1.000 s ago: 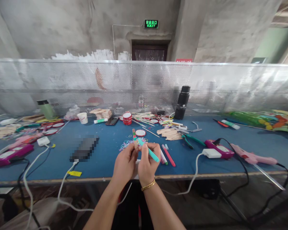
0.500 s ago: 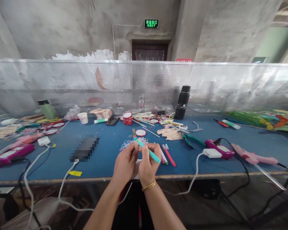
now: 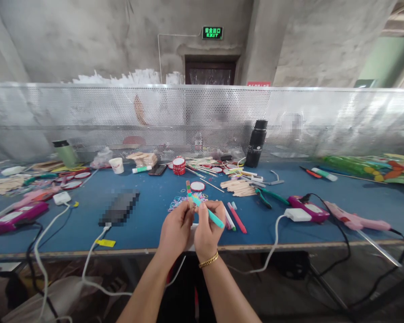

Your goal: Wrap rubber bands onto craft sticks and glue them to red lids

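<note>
My right hand (image 3: 207, 233) is closed around a teal marker pen (image 3: 211, 215), its tip pointing up and left toward a wooden craft stick (image 3: 190, 201). My left hand (image 3: 175, 229) pinches that stick from the left, fingers closed on it. Both hands meet over the near edge of the blue table (image 3: 148, 224). Just beyond them lie coloured rubber bands (image 3: 177, 202). More marker pens (image 3: 234, 217) lie to the right of my right hand.
A pile of wooden sticks (image 3: 239, 187), green pliers (image 3: 265, 196), red tape rolls (image 3: 178, 165) and a black flask (image 3: 256, 143) lie further back. Pink glue guns (image 3: 353, 220) and a charger (image 3: 296, 215) with cables sit right; another pink device (image 3: 16, 215) left. A perforated metal screen (image 3: 87, 116) closes the back.
</note>
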Demonstrator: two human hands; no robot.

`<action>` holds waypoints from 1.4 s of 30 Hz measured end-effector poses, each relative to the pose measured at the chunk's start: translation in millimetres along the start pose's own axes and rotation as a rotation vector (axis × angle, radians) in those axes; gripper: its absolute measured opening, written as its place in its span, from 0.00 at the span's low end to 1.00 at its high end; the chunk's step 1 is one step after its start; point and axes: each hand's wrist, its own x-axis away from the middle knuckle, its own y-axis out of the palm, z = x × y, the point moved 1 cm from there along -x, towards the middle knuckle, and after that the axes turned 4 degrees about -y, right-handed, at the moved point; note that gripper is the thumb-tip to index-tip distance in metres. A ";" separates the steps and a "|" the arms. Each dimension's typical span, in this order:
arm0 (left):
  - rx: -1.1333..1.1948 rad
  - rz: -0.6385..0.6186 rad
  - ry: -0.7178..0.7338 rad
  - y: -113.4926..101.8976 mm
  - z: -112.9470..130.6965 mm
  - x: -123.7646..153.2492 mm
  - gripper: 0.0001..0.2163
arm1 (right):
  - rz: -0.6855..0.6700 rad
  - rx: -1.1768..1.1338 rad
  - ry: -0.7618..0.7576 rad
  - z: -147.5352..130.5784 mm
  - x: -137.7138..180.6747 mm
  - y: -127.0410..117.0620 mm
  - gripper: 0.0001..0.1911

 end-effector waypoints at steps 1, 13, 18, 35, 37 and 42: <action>0.005 -0.006 -0.001 0.1 -0.1 0.0 0.12 | -0.019 -0.011 0.005 0.2 0.3 0.3 0.10; 0.018 -0.007 -0.005 0.7 -1.4 -0.9 0.12 | -0.034 -0.047 0.021 1.9 1.9 0.8 0.09; -0.001 -0.004 -0.020 0.3 -0.6 -0.4 0.11 | 0.024 -0.041 0.021 1.5 1.4 0.6 0.09; 0.028 0.004 -0.026 -0.2 0.9 -1.1 0.11 | 0.015 -0.019 0.025 0.7 0.4 1.0 0.10; 0.034 0.005 -0.024 -0.2 1.4 -1.2 0.11 | 0.064 0.002 0.020 0.9 0.2 0.5 0.10; 0.043 -0.007 -0.022 0.7 -0.7 -1.3 0.11 | -0.001 -0.018 0.010 1.8 1.4 0.7 0.10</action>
